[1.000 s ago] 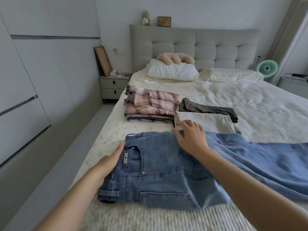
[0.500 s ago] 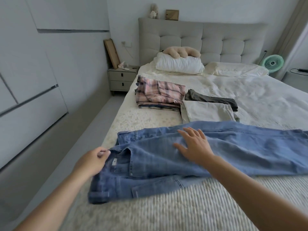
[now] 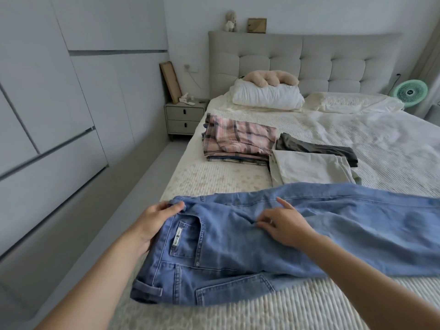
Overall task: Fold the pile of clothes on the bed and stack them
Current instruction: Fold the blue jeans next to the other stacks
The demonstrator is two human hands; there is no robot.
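Note:
A pair of light blue jeans (image 3: 238, 248) lies across the near part of the bed (image 3: 214, 177), waistband to the left and legs running off to the right. My left hand (image 3: 154, 217) grips the waistband at its far left corner, thumb on top of the denim. My right hand (image 3: 283, 222) rests on the seat of the jeans with fingers loosely bent, the index finger pointing forward. Beyond the jeans lie a folded pink plaid stack (image 3: 238, 141), a folded cream garment (image 3: 309, 169) and a dark olive garment (image 3: 316, 148).
White pillows (image 3: 266, 96) and a beige plush toy (image 3: 269, 78) sit at the padded headboard. A grey nightstand (image 3: 183, 117) stands left of the bed, a green fan (image 3: 410, 92) to the right. Wardrobe doors line the left wall across a narrow floor strip.
The jeans have been pulled flatter and shifted. My left hand has moved up to the waistband's far corner and taken hold of it. My right hand has slid left and curled slightly.

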